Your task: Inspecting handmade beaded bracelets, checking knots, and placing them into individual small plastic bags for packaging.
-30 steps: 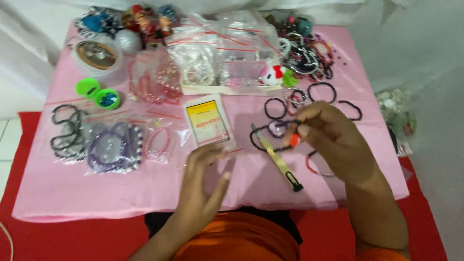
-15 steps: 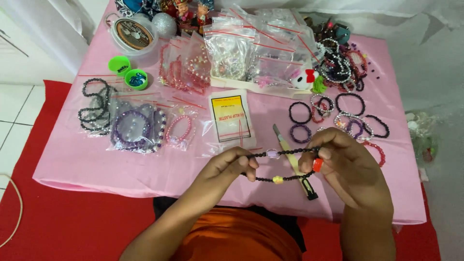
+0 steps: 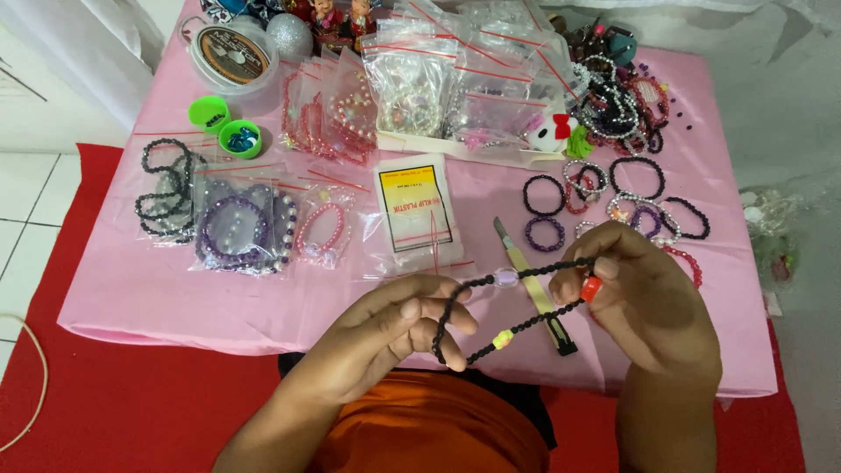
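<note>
Packets at far left: clear bags of black bracelets (image 3: 166,191) and purple bracelets (image 3: 236,232) on the pink tablecloth (image 3: 123,298), with two green caps (image 3: 225,127) behind them. Centre: flat clear packet with a yellow label (image 3: 415,210). Left hand (image 3: 385,337) pinches one end of the black bead strand (image 3: 508,311); right hand (image 3: 644,302) pinches the other end, so the strand is held stretched above the table's near edge. Loose bracelets (image 3: 613,188) at right.
</note>
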